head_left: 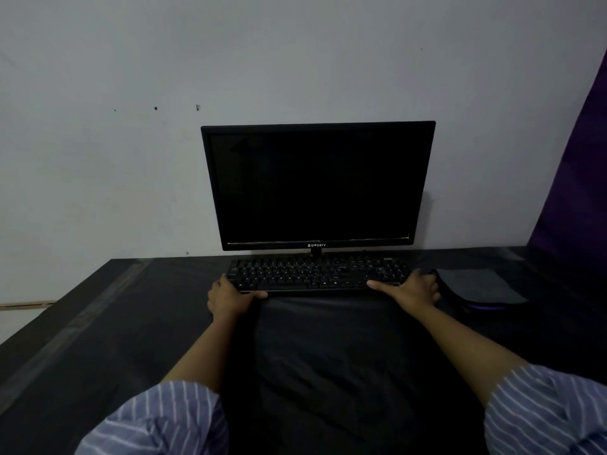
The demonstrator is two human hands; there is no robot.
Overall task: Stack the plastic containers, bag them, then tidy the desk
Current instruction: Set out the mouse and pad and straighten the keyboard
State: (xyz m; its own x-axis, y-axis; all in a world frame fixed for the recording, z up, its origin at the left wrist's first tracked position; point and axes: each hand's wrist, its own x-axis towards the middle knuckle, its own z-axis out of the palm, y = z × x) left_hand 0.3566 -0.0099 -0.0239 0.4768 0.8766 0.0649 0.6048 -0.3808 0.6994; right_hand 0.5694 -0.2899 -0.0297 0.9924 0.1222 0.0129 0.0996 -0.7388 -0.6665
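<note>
Here the black keyboard (320, 273) lies flat on the dark desk (98, 323), just in front of the black monitor (317, 185), whose screen is off and whose lower bezel reads QWERTY. The left hand (230, 297) grips the keyboard's left end, its thumb laid along the near edge and its fingers wrapped round the far side of the corner. The right hand (412, 287) holds the right end the same way, thumb stretched along the near edge toward the middle, fingers curled over the outer corner. Both forearms reach forward across the desk from blue striped sleeves (545, 412), rolled up above the wrists. The keyboard sits square to the monitor, its back row close under the stand, which shows only as a short dark stub between the two. Just beside the right hand, to its right, a grey cloth (483, 285) lies folded flat on the desk, with a thin purple edge showing beneath its near side; what that purple thing is cannot be told in the dim light. A pale strip of tape (78, 320) runs diagonally across the left part of the desk surface. Behind everything stands a plain grey wall (131, 126) with a few small dark marks, and a purple curtain (581, 159) hangs at the far right
</note>
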